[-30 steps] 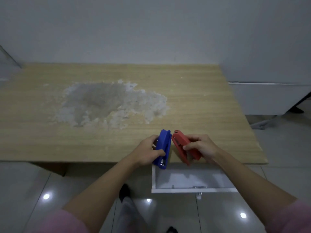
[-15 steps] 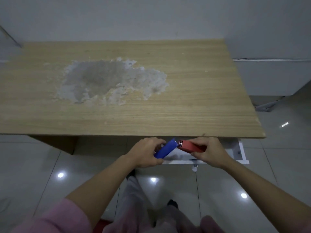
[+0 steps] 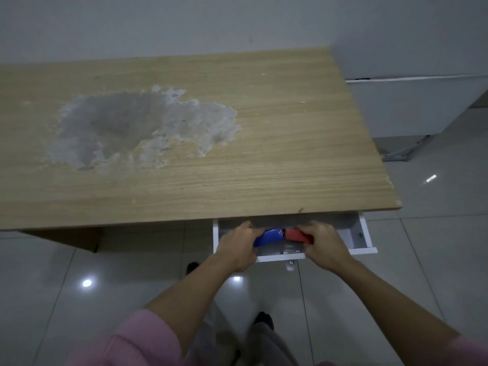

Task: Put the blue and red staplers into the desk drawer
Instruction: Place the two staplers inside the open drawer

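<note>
A white desk drawer (image 3: 365, 237) stands pulled out under the front right edge of the wooden desk (image 3: 264, 167). My left hand (image 3: 239, 245) grips the blue stapler (image 3: 269, 236), which lies low inside the drawer and points right. My right hand (image 3: 326, 244) grips the red stapler (image 3: 297, 235), which points left. The two staplers meet tip to tip in the middle of the drawer. Fingers hide the rear ends of both staplers. I cannot tell whether they rest on the drawer bottom.
The desk top carries a large worn grey patch (image 3: 137, 128) on its left half. A white cabinet (image 3: 422, 104) stands to the right of the desk. Glossy floor tiles (image 3: 435, 233) lie below, with my legs and shoes between my arms.
Both hands came off the desk top and went down with the staplers into the drawer, which now shows from a higher viewpoint. The staplers turned from side by side to tip to tip.
</note>
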`<action>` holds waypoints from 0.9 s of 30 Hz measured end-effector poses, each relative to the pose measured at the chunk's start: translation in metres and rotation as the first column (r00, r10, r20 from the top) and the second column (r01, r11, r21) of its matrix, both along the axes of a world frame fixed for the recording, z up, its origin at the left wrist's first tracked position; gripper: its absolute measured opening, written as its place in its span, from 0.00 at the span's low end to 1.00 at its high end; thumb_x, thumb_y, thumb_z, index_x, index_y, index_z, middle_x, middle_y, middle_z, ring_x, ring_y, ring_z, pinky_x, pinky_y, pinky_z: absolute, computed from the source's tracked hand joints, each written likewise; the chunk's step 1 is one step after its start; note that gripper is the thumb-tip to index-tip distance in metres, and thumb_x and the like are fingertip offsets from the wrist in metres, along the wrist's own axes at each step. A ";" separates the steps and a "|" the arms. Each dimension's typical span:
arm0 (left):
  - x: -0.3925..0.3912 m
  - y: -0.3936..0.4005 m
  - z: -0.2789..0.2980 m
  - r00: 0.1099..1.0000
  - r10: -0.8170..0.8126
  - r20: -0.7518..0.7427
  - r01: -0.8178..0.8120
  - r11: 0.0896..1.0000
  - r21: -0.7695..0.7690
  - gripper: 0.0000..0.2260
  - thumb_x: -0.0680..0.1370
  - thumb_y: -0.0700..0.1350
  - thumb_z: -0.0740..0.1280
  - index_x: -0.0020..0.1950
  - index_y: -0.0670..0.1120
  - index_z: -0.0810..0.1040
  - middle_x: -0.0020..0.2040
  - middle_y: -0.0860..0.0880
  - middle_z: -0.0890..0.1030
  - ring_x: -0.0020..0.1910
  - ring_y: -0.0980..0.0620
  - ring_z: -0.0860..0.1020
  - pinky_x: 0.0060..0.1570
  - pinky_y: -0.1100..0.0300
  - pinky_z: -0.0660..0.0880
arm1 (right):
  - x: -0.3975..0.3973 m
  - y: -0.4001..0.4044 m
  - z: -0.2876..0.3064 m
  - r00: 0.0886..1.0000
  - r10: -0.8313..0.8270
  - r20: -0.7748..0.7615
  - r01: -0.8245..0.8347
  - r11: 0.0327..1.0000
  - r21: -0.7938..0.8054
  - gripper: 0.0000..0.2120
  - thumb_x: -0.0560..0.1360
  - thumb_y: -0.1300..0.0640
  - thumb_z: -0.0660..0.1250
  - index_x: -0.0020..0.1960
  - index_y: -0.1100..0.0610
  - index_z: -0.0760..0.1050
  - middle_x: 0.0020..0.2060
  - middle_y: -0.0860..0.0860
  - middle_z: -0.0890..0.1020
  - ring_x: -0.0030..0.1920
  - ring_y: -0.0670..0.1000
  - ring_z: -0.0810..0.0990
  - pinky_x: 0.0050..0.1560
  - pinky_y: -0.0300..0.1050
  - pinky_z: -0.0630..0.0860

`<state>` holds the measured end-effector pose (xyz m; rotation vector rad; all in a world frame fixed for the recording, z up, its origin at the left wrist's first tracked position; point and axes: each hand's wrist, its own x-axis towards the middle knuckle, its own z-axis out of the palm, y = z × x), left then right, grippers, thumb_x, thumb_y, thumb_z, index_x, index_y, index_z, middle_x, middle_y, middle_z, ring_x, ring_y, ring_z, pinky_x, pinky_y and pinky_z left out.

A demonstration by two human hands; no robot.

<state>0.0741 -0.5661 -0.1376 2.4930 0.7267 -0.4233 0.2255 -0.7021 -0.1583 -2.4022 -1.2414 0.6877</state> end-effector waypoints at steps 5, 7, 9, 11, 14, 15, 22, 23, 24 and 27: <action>0.010 -0.004 -0.016 0.999 0.050 -0.003 -0.050 0.998 -0.050 0.23 0.72 0.36 0.63 0.66 0.50 0.72 0.59 0.41 0.74 0.56 0.41 0.75 0.54 0.51 0.73 | 0.010 0.003 -0.014 0.999 -0.029 -0.012 0.028 0.994 -0.110 0.13 0.70 0.58 0.67 0.54 0.50 0.79 0.46 0.56 0.83 0.46 0.57 0.80 0.45 0.43 0.72; 0.017 -0.005 -0.021 0.997 0.071 -0.007 -0.072 0.995 -0.068 0.21 0.72 0.36 0.63 0.64 0.50 0.74 0.58 0.40 0.74 0.55 0.41 0.75 0.52 0.53 0.71 | 0.014 -0.001 -0.016 1.000 -0.012 0.007 0.013 0.989 -0.145 0.16 0.70 0.58 0.66 0.57 0.48 0.78 0.49 0.56 0.82 0.50 0.58 0.79 0.51 0.46 0.73; 0.021 -0.006 -0.024 0.995 0.094 -0.018 -0.095 0.992 -0.086 0.20 0.72 0.36 0.62 0.63 0.49 0.75 0.57 0.40 0.75 0.54 0.40 0.76 0.49 0.55 0.70 | 0.015 -0.002 -0.017 1.000 0.000 0.023 0.004 0.986 -0.166 0.19 0.71 0.59 0.65 0.60 0.47 0.76 0.54 0.56 0.80 0.54 0.58 0.77 0.58 0.49 0.71; 0.023 -0.007 -0.027 0.993 0.113 -0.032 -0.116 0.988 -0.098 0.21 0.72 0.35 0.62 0.62 0.49 0.75 0.57 0.40 0.75 0.55 0.40 0.76 0.50 0.54 0.70 | 0.017 -0.002 -0.017 0.999 -0.009 0.032 0.015 0.982 -0.189 0.21 0.70 0.59 0.64 0.61 0.45 0.75 0.56 0.55 0.79 0.57 0.57 0.75 0.63 0.53 0.68; 0.023 -0.006 -0.027 0.989 0.141 -0.044 -0.145 0.983 -0.116 0.20 0.72 0.35 0.62 0.62 0.47 0.75 0.57 0.39 0.76 0.55 0.40 0.76 0.51 0.54 0.71 | 0.016 -0.002 -0.015 0.999 -0.023 0.044 0.033 0.970 -0.243 0.24 0.70 0.60 0.63 0.64 0.45 0.72 0.60 0.55 0.77 0.62 0.57 0.72 0.69 0.56 0.60; 0.022 -0.006 -0.027 0.988 0.147 -0.042 -0.151 0.980 -0.127 0.19 0.72 0.36 0.63 0.62 0.47 0.75 0.57 0.39 0.76 0.55 0.40 0.76 0.52 0.53 0.72 | 0.015 -0.002 -0.014 0.998 -0.023 0.051 0.035 0.967 -0.251 0.25 0.70 0.61 0.62 0.65 0.45 0.71 0.62 0.55 0.75 0.64 0.57 0.70 0.70 0.58 0.57; 0.014 -0.016 -0.014 0.991 0.097 0.092 -0.082 0.984 -0.156 0.16 0.77 0.43 0.61 0.64 0.44 0.74 0.62 0.42 0.74 0.60 0.43 0.73 0.61 0.52 0.71 | -0.003 -0.013 -0.019 0.969 -0.237 0.062 0.213 0.940 0.266 0.19 0.67 0.70 0.64 0.57 0.63 0.77 0.50 0.60 0.79 0.52 0.59 0.77 0.59 0.55 0.73; 0.012 -0.018 -0.012 0.991 0.090 0.102 -0.071 0.983 -0.169 0.15 0.77 0.43 0.61 0.63 0.43 0.74 0.62 0.42 0.74 0.60 0.44 0.73 0.61 0.52 0.71 | -0.008 -0.016 -0.017 0.961 -0.274 0.039 0.240 0.896 0.373 0.16 0.67 0.71 0.66 0.54 0.64 0.78 0.46 0.60 0.79 0.47 0.56 0.79 0.51 0.46 0.75; 0.010 -0.020 -0.011 0.990 0.085 0.110 -0.065 0.982 -0.177 0.15 0.77 0.43 0.61 0.63 0.43 0.74 0.62 0.43 0.75 0.60 0.44 0.73 0.61 0.52 0.71 | -0.013 -0.017 -0.015 0.953 -0.302 0.010 0.266 0.854 0.448 0.14 0.66 0.70 0.67 0.51 0.64 0.79 0.43 0.58 0.79 0.43 0.49 0.78 0.46 0.36 0.73; 0.001 -0.024 -0.009 0.989 0.070 0.129 -0.046 0.982 -0.181 0.15 0.77 0.44 0.60 0.63 0.44 0.74 0.61 0.44 0.75 0.61 0.46 0.73 0.61 0.54 0.70 | -0.029 -0.023 -0.007 0.912 -0.361 -0.194 0.408 0.757 0.509 0.07 0.65 0.68 0.71 0.42 0.60 0.79 0.35 0.51 0.77 0.35 0.38 0.76 0.36 0.26 0.71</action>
